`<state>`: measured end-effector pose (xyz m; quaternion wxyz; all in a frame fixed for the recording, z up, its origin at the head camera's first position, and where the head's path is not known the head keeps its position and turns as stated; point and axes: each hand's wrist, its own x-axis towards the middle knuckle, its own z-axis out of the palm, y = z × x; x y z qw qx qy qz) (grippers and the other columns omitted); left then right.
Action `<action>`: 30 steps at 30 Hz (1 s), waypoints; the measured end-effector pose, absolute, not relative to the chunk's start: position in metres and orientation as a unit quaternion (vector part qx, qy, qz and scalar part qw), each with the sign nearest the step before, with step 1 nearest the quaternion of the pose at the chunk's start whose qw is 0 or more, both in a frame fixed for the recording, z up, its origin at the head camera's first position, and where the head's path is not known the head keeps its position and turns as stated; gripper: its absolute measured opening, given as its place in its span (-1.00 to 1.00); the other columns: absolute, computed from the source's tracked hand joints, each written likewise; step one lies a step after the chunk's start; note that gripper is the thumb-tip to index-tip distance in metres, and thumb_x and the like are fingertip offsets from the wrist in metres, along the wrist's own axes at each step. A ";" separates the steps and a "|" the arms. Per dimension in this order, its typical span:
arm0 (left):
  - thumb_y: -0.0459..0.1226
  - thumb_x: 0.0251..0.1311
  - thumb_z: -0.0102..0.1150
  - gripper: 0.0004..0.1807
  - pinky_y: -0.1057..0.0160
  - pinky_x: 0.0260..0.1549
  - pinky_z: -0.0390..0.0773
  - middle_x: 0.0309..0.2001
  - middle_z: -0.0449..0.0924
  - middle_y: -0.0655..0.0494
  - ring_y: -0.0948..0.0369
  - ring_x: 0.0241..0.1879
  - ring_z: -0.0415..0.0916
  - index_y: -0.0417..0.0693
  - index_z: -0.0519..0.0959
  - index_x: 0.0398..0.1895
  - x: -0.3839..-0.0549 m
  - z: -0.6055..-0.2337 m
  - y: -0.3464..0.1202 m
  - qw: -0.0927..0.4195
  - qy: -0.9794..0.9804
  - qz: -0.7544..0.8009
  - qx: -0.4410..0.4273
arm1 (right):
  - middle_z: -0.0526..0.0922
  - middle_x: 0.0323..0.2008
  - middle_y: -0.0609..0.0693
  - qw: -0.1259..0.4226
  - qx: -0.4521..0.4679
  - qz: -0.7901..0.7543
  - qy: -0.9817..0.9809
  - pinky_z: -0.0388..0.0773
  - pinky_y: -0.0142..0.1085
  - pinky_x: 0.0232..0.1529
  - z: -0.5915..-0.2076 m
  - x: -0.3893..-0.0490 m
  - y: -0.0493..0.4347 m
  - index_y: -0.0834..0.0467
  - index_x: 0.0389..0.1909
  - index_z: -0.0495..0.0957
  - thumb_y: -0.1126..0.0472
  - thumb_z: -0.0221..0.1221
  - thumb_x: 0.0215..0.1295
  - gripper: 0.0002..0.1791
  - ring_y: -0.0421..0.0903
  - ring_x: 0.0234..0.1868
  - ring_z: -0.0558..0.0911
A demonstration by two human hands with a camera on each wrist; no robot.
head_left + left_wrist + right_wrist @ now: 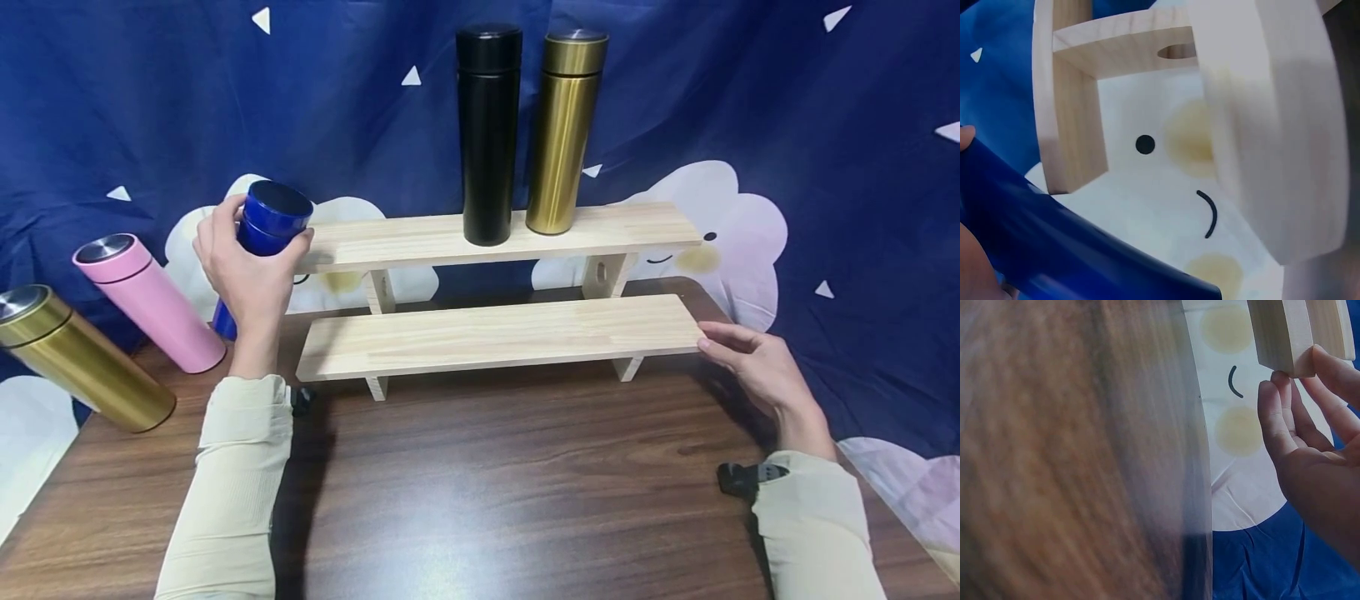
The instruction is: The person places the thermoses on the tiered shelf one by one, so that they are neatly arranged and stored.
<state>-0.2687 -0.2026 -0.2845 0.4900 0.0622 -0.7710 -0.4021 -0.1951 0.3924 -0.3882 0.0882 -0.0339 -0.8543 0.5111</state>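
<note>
My left hand [251, 262] grips a shiny blue thermos bottle [276, 218] near its top, beside the left end of a two-tier wooden shelf [495, 333]. The bottle tilts, and its middle is hidden behind the hand. In the left wrist view, the blue bottle [1079, 250] runs across the lower left, apart from the shelf's wooden boards [1272, 125]. At the right end of the lower tier, my right hand [757, 367] holds the board's corner between thumb and fingers. The right wrist view has those fingertips against the board end [1300, 353].
A black thermos [487, 142] and a gold thermos [566, 137] stand on the upper tier. Left of the shelf, a pink thermos [153, 304] and another gold thermos [86, 358] stand on the brown wooden table [480, 483]. Behind hangs a dark blue curtain [337, 92] with cloud prints.
</note>
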 end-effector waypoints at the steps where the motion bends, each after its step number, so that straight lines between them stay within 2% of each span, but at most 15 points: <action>1: 0.05 -0.18 0.59 -0.26 0.28 0.14 0.21 -0.02 0.54 0.05 0.19 0.12 0.32 0.05 0.61 0.15 -0.268 -0.283 -0.202 0.491 -0.773 -0.398 0.059 | 0.65 -0.31 -0.52 0.087 -0.034 0.514 -0.853 0.42 -0.64 -0.16 -0.388 -0.195 0.392 0.31 0.20 0.55 0.08 0.35 0.33 -0.47 -0.54 -0.22 0.58; 6: 0.04 -0.19 0.61 -0.26 0.25 0.15 0.23 0.03 0.54 0.05 0.19 0.15 0.30 0.10 0.62 0.17 -0.267 -0.278 -0.196 0.491 -0.778 -0.389 0.048 | 0.65 -0.30 -0.50 0.085 -0.031 0.520 -0.849 0.43 -0.64 -0.16 -0.389 -0.196 0.391 0.27 0.17 0.57 0.09 0.35 0.33 -0.51 -0.54 -0.22 0.58; 15: 0.07 -0.16 0.57 -0.27 0.24 0.17 0.21 0.08 0.56 0.11 0.22 0.16 0.30 0.13 0.62 0.18 -0.268 -0.265 -0.186 0.494 -0.781 -0.383 0.015 | 0.65 -0.31 -0.50 0.083 -0.039 0.512 -0.854 0.42 -0.64 -0.16 -0.388 -0.196 0.392 0.37 0.23 0.50 0.05 0.35 0.32 -0.39 -0.55 -0.21 0.57; 22: 0.01 -0.16 0.60 -0.29 0.24 0.18 0.20 0.13 0.56 0.15 0.19 0.16 0.31 0.13 0.63 0.18 -0.269 -0.257 -0.177 0.496 -0.782 -0.377 -0.008 | 0.66 -0.31 -0.50 0.076 -0.040 0.530 -0.844 0.43 -0.63 -0.15 -0.389 -0.196 0.392 0.29 0.19 0.53 0.09 0.35 0.33 -0.49 -0.53 -0.21 0.59; 30: 0.01 -0.12 0.56 -0.31 0.23 0.19 0.20 0.12 0.57 0.10 0.17 0.17 0.31 0.12 0.63 0.18 -0.270 -0.251 -0.168 0.501 -0.782 -0.370 -0.031 | 0.67 -0.30 -0.49 0.073 -0.042 0.533 -0.842 0.44 -0.62 -0.16 -0.388 -0.195 0.392 0.29 0.19 0.54 0.10 0.35 0.33 -0.48 -0.52 -0.21 0.59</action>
